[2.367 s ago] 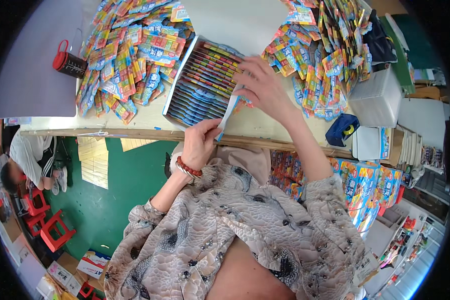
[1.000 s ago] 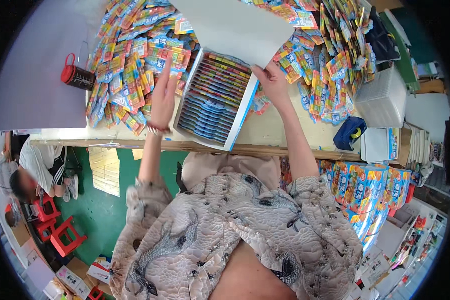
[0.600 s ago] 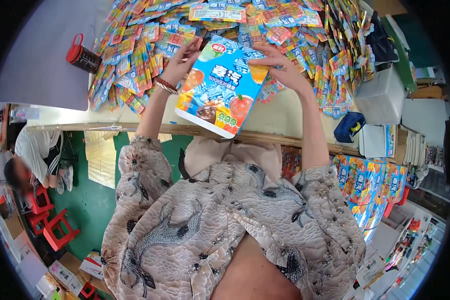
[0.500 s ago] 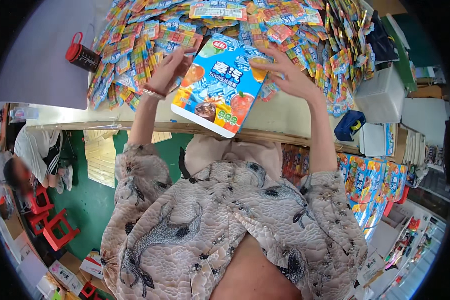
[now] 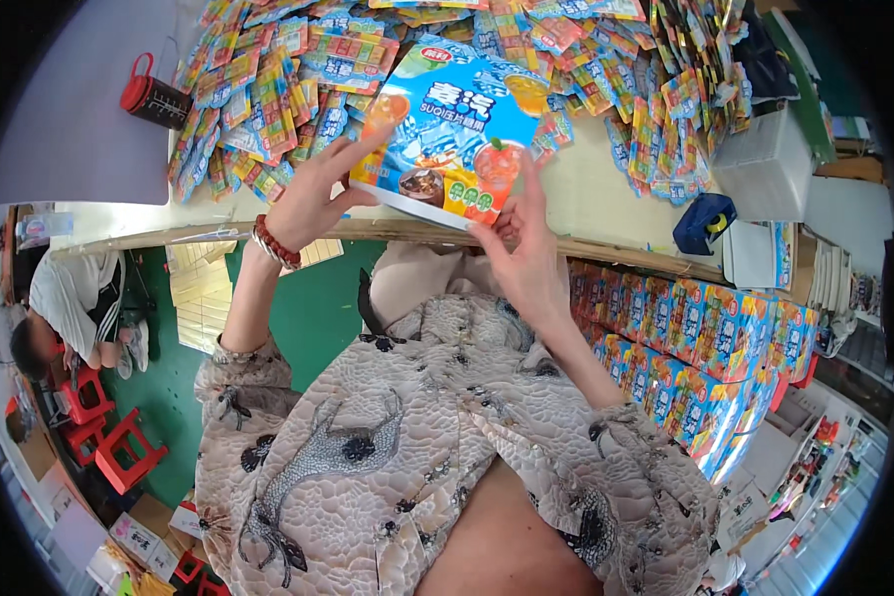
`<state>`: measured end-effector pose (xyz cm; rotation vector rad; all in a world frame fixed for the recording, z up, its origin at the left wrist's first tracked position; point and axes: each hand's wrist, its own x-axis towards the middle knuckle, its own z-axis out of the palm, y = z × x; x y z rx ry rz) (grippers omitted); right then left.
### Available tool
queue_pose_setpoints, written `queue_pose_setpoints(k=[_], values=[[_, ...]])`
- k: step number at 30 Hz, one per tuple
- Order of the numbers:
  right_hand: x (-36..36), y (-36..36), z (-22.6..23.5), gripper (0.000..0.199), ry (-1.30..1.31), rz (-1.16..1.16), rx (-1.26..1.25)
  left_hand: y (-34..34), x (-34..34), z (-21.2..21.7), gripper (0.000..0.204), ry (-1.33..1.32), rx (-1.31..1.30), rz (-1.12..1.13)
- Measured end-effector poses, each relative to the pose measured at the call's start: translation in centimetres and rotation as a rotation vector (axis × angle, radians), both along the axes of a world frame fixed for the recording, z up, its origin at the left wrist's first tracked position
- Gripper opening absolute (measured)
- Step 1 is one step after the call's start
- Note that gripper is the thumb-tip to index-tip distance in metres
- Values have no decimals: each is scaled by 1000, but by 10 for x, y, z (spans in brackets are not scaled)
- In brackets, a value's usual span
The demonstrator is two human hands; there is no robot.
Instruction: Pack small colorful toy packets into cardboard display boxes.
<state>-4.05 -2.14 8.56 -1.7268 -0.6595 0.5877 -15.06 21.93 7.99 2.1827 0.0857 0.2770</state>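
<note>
Presently | blue rectangular cardboard box [image 5: 447,139], near side of pale tabletop [image 5: 598,174], long axis near-left to far-right | left hand [image 5: 311,201] half-open at left edge; right hand [image 5: 526,260] part-curled, near-right corner | I cannot confirm grip

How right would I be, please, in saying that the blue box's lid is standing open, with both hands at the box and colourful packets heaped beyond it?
One thing is off: the head view shows the lid down over the blue box, not standing open. The left hand and right hand are at the box, and colourful packets are heaped beyond.
</note>
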Motion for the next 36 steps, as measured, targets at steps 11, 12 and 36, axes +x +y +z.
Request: queue_pose_setpoints(k=[11,12,36], values=[[-14,-8,-18,43,-823,31,-145,9,-7,-38,57,-344,563,29],[-16,-8,-23,36,-838,18,-136,10,-8,-48,54,-387,569,40],[13,-18,-84,42,-1249,-22,-25,16,32,-54,56,-456,882,-468]])
